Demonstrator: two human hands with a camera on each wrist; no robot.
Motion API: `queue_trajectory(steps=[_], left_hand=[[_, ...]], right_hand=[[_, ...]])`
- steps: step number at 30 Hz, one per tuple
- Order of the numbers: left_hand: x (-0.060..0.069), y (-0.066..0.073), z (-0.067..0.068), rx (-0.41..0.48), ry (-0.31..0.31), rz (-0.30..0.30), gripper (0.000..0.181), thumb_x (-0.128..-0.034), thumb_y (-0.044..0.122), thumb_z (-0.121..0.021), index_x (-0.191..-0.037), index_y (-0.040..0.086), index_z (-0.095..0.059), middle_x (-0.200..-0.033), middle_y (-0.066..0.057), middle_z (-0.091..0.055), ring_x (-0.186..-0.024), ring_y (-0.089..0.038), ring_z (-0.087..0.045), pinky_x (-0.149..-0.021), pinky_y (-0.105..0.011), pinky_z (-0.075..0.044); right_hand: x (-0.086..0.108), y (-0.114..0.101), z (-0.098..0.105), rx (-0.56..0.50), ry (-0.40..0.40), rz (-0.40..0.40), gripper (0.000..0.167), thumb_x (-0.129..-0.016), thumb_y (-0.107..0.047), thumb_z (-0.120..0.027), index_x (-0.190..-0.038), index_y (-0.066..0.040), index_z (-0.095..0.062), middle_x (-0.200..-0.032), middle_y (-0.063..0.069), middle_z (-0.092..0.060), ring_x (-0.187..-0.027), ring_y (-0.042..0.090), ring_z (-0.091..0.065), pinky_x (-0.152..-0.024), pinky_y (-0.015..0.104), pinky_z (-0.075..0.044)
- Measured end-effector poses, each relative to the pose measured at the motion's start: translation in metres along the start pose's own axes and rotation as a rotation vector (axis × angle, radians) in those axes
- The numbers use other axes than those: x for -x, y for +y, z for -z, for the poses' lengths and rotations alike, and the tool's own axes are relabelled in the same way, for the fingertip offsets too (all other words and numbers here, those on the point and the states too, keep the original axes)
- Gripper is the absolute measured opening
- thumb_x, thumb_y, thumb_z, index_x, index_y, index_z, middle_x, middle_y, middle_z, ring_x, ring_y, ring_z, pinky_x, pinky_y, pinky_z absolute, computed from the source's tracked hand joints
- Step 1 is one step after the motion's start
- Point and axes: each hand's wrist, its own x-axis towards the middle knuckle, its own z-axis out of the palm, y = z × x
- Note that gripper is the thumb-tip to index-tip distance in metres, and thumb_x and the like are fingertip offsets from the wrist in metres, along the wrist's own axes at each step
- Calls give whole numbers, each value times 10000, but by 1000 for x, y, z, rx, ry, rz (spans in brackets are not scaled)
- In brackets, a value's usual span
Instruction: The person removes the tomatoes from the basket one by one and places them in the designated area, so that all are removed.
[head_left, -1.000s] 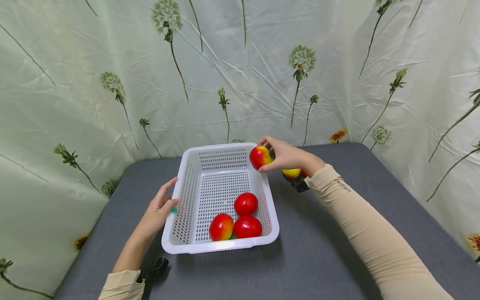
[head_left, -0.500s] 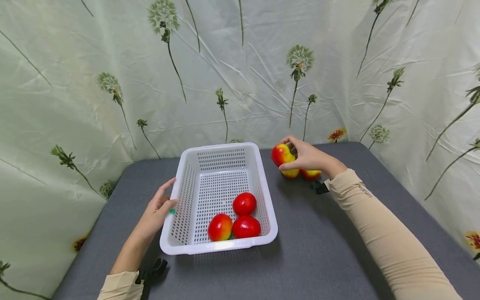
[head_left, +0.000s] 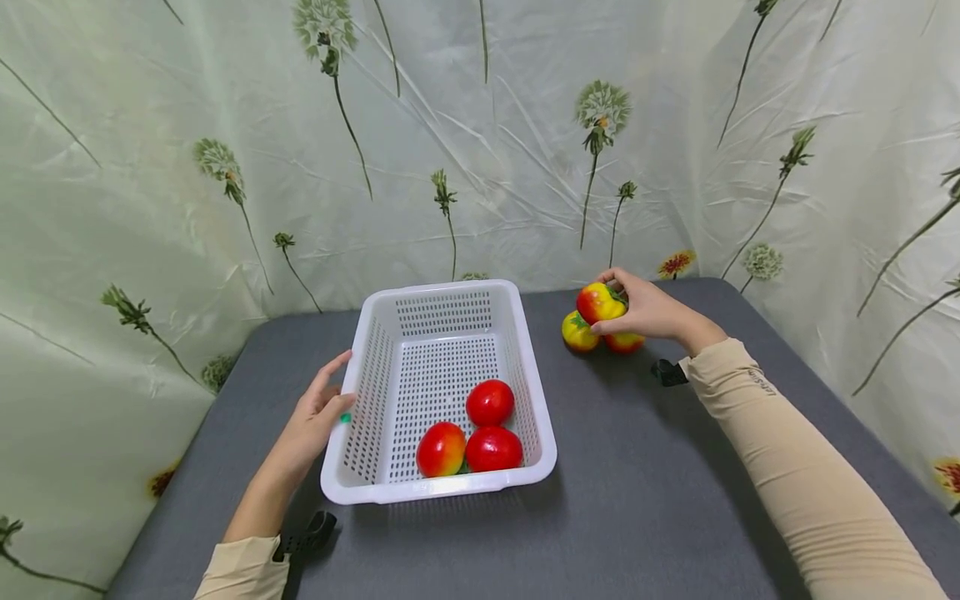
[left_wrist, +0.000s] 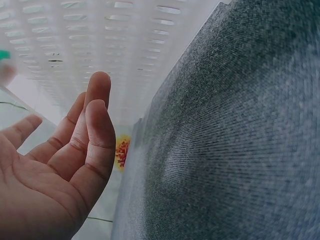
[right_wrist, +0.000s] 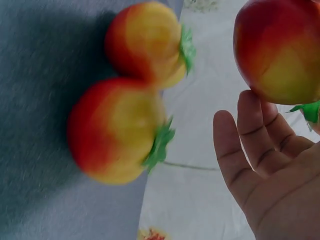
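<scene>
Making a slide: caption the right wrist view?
Right hand holds a red-yellow fruit near two similar fruits on gray cloth.

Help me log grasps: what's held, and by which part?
The right hand holds one fruit by its sides; the left hand, beside the basket, shows no grip.

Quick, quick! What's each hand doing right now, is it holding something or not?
Left hand: open, at the side of the white basket.
Right hand: closed around a red-and-yellow fruit.

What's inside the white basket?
Three fruits in its near half: two mostly red, one red and yellow. Their undersides and the basket floor directly beneath them are covered.
</scene>
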Motion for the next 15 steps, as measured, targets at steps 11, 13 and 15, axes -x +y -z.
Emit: queue_trajectory(steps=[11, 13, 15], left_hand=[[0, 3, -2, 1, 14, 0, 666, -1127, 161, -445, -1723, 302, -184, -1400, -324, -549, -1066, -355, -702, -775, -435, -661], [1, 3, -2, 1, 17, -1, 666, -1126, 156, -443, -1724, 295, -185, -1387, -325, -552, -1060, -351, -701, -775, -431, -659], [1, 3, -2, -1, 19, -2, 666, -1125, 152, -441, -1724, 291, -186, -1373, -324, -555, -1053, -346, -701, -772, -424, -658]], right_hand=[[9, 28, 11, 41, 35, -75, 735, -935, -289, -807, -1483, -12, -403, -1395, 282, -516, -1178, 395, -599, -978, 493, -542], [11, 34, 12, 51, 46, -82, 733, -933, -287, -808, -1478, 0, -410, -1392, 286, -520, -1189, 402, -596, -985, 501, -539], [13, 39, 14, 58, 51, -84, 734, -936, -290, -805, -1478, 10, -411, -1382, 290, -527, -1192, 411, -596, -984, 507, -535]])
